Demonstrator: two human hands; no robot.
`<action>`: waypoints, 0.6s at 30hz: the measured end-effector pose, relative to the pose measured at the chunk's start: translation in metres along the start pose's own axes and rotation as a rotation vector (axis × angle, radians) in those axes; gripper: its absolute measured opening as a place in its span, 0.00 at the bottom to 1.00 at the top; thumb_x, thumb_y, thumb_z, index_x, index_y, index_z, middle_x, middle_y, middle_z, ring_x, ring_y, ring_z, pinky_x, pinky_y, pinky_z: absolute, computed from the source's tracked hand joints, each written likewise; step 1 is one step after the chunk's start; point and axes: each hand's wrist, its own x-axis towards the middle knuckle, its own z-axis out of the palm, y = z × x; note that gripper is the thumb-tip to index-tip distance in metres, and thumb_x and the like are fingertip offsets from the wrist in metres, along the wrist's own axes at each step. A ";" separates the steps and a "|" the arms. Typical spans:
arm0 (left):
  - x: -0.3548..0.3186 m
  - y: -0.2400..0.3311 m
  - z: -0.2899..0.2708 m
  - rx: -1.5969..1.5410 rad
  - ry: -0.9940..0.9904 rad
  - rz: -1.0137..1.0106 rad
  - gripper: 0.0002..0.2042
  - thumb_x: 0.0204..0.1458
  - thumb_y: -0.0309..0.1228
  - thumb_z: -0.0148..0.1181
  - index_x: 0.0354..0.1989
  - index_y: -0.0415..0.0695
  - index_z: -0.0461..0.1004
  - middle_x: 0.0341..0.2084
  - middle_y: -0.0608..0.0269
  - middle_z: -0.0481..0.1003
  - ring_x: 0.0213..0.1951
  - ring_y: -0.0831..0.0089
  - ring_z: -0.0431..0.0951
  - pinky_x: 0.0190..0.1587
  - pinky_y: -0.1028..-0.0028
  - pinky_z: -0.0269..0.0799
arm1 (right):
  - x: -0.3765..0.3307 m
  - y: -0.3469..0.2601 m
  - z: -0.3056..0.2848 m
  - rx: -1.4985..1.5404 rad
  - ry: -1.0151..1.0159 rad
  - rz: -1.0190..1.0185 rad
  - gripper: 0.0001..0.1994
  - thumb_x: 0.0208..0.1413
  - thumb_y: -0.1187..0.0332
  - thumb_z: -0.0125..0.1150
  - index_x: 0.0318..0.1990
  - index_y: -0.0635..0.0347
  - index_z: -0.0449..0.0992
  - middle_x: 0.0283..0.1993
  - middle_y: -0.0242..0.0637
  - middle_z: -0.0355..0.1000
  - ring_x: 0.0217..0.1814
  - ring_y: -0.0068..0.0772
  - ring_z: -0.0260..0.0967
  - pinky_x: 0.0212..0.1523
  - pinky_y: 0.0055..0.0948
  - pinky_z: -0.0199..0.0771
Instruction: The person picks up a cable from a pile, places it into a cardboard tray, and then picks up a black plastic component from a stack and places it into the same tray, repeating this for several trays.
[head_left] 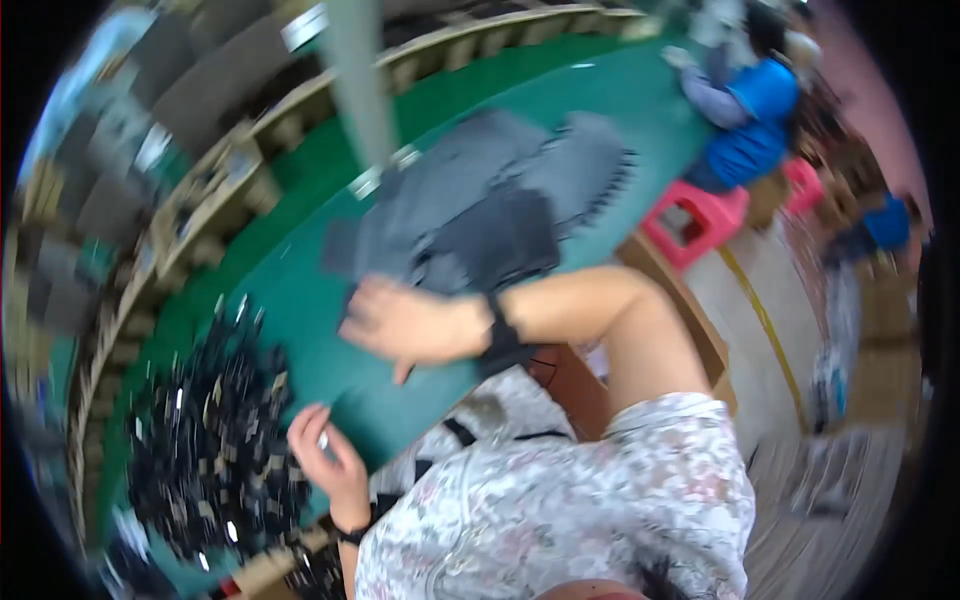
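Note:
My right hand (410, 322) reaches across the green table (365, 405), palm down, fingers smeared but stretched out and thumb apart. It is at the near left edge of some flat dark grey pieces (490, 240), which overlap in a loose stack; one side shows a row of teeth-like tabs. Whether the fingers touch a piece is hidden. Lower left, my left hand (328, 455) hovers at the table's near edge with loosely bent fingers and nothing plainly held. A small bright spot shows on one finger. Beside it lies a heap of small black parts (215, 440) with shiny and tan bits.
A grey post (362, 90) stands on the far side of the table. Beyond runs a curved wooden rack (215, 205). A co-worker in blue (750, 120) sits far right by a pink stool (690, 225). A cardboard box (690, 310) stands beside my right arm.

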 end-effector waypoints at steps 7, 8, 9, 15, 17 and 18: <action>0.002 -0.003 0.044 -0.047 -0.214 0.031 0.11 0.54 0.17 0.46 0.46 0.33 0.67 0.46 0.48 0.67 0.49 0.55 0.68 0.53 0.65 0.63 | 0.002 -0.012 0.046 -0.237 0.255 0.235 0.39 0.40 0.41 0.59 0.48 0.73 0.70 0.40 0.42 0.70 0.46 0.41 0.62 0.50 0.40 0.55; 0.004 0.003 0.047 -0.066 -0.236 0.060 0.11 0.54 0.17 0.46 0.46 0.33 0.67 0.46 0.48 0.67 0.49 0.55 0.68 0.53 0.65 0.63 | -0.002 -0.018 0.039 -0.351 0.257 0.260 0.38 0.41 0.39 0.57 0.47 0.71 0.72 0.40 0.38 0.72 0.45 0.40 0.63 0.46 0.41 0.56; 0.005 0.012 0.049 0.025 -0.237 0.149 0.10 0.57 0.22 0.45 0.45 0.35 0.68 0.46 0.48 0.67 0.47 0.55 0.68 0.52 0.62 0.64 | -0.008 -0.019 0.036 -0.360 0.259 0.294 0.38 0.41 0.39 0.57 0.47 0.71 0.72 0.40 0.38 0.72 0.45 0.40 0.63 0.46 0.41 0.56; 0.013 0.028 0.053 0.285 -0.166 0.369 0.10 0.62 0.31 0.41 0.40 0.38 0.69 0.42 0.49 0.69 0.39 0.54 0.70 0.46 0.58 0.67 | 0.004 -0.020 0.040 -0.431 0.134 0.248 0.26 0.49 0.45 0.54 0.42 0.59 0.79 0.42 0.32 0.74 0.47 0.47 0.62 0.51 0.51 0.55; 0.012 0.026 0.050 0.299 -0.166 0.392 0.11 0.62 0.31 0.41 0.40 0.38 0.69 0.41 0.49 0.69 0.39 0.54 0.70 0.45 0.58 0.67 | 0.025 -0.021 0.061 -0.413 0.107 0.253 0.24 0.50 0.48 0.54 0.42 0.59 0.80 0.41 0.33 0.74 0.47 0.48 0.63 0.50 0.51 0.57; 0.012 0.024 0.047 0.320 -0.163 0.410 0.11 0.62 0.31 0.40 0.39 0.38 0.69 0.41 0.49 0.69 0.38 0.54 0.70 0.45 0.59 0.67 | 0.035 -0.020 0.068 -0.393 0.082 0.253 0.22 0.50 0.50 0.54 0.41 0.59 0.80 0.40 0.35 0.74 0.46 0.49 0.64 0.49 0.51 0.60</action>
